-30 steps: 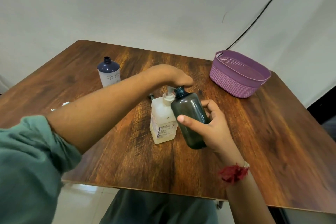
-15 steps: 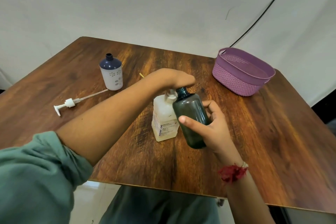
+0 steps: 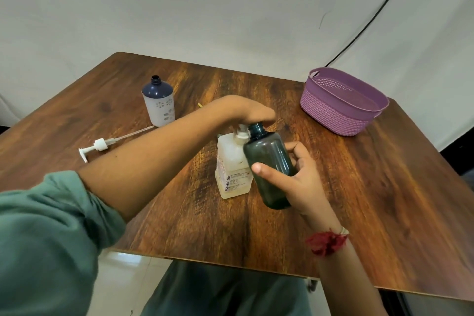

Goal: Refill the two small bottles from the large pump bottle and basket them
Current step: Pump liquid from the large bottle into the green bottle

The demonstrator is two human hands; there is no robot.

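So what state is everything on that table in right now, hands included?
Large pump bottle: upright on the table, pump fitted, left hand pressing on its head.
Dark green bottle: uncapped, mouth by the pump's spout, gripped by the right hand.
Blue-and-white bottle: upright, uncapped, standing apart.
Loose pump: lying flat on the table.
Purple basket: upright, no bottle in it.
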